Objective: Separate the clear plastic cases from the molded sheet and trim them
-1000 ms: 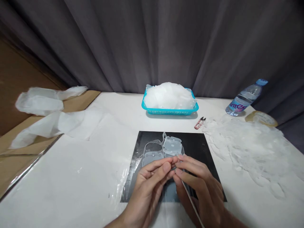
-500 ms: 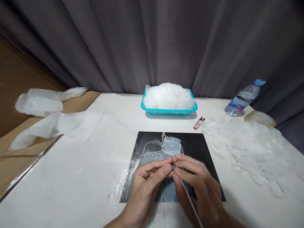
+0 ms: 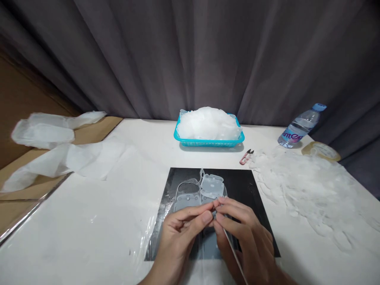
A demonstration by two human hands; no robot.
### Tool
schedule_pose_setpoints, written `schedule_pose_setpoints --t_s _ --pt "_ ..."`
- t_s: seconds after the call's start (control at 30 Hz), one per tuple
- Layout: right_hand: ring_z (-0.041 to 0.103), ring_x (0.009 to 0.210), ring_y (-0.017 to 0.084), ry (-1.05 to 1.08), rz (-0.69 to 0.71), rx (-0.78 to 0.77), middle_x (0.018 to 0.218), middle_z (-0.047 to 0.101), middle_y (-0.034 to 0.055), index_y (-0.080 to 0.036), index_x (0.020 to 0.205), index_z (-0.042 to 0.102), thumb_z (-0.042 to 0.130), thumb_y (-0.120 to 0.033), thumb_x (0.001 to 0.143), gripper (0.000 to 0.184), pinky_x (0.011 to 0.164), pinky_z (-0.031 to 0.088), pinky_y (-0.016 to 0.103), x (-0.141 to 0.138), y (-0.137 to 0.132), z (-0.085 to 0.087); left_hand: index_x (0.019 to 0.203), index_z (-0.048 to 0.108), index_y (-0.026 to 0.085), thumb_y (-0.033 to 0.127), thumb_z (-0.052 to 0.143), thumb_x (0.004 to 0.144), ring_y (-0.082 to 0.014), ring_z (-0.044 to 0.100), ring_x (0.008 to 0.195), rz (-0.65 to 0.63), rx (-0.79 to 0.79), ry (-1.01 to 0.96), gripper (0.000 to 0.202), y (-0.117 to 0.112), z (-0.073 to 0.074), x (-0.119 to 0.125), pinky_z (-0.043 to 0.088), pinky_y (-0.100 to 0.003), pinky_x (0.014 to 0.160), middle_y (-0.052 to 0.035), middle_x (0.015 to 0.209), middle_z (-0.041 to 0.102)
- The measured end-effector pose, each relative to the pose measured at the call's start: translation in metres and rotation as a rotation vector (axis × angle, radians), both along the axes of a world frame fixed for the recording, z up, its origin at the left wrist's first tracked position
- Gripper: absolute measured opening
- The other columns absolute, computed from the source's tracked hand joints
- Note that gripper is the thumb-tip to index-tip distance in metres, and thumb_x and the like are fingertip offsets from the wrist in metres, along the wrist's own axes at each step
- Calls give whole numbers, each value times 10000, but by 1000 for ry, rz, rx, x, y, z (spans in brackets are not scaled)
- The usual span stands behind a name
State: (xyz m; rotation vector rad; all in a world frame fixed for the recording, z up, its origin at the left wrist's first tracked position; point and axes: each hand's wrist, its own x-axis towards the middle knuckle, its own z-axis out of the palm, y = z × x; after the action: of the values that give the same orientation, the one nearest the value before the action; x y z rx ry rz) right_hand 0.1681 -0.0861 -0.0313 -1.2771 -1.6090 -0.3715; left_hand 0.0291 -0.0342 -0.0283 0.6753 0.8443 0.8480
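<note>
Over a black mat (image 3: 237,190), my left hand (image 3: 187,229) and my right hand (image 3: 246,233) meet with fingertips pinched together. A thin pale stick (image 3: 236,255) runs from under the fingers of my right hand towards the bottom edge, held in that hand. What my left fingertips pinch is hidden between the hands. Just beyond the fingers, a translucent, rounded-square moulded piece (image 3: 212,185) lies on the mat. Beside it is a similar flat translucent piece (image 3: 187,201) with a looping frame around it, partly covered by my left hand.
A blue basket (image 3: 209,143) heaped with white translucent pieces stands at the back. Red-handled thread snips (image 3: 246,157), a water bottle (image 3: 301,126), a tape roll (image 3: 320,151) and a pile of translucent scraps (image 3: 311,190) are right. Cloudy film (image 3: 68,158) lies left, partly on cardboard (image 3: 92,132).
The whole view has shifted slightly, with the table things a little lower and further left. Both hands keep nearly the same pinch over the mat.
</note>
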Motion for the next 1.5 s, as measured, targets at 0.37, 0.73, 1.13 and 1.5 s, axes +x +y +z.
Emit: schedule_pose_setpoints --t_s 0.37,0.73,1.13,1.5 --pt "761 1023 183 46 -46 -94 1130 752 115 -163 1167 644 641 -92 970 210 833 630 284 6 -5 -10 903 873 191 341 938 722 -203 780 1023 -16 -150 7 244 -1 1 1 599 -146 860 -95 1020 844" --pt "750 940 192 50 19 -79 1001 742 91 -163 1153 621 649 -69 941 233 839 629 319 7 -3 -10 885 775 192 334 874 817 -117 660 863 -42 -85 -65 186 7 -7 1 539 -171 798 -24 906 738" --pt "647 890 172 -19 -7 -155 979 693 57 -171 1108 621 564 -120 995 136 817 534 300 10 3 -23 742 722 164 420 900 763 -107 555 725 73 57 115 312 32 -4 -8 461 -167 679 -12 789 672" --pt "557 843 203 -75 -6 -316 910 642 43 -185 1090 584 405 -150 1081 183 776 459 342 50 31 -49 784 692 172 517 810 820 -139 598 685 13 223 230 366 47 -9 -8 492 -218 653 -30 783 711"
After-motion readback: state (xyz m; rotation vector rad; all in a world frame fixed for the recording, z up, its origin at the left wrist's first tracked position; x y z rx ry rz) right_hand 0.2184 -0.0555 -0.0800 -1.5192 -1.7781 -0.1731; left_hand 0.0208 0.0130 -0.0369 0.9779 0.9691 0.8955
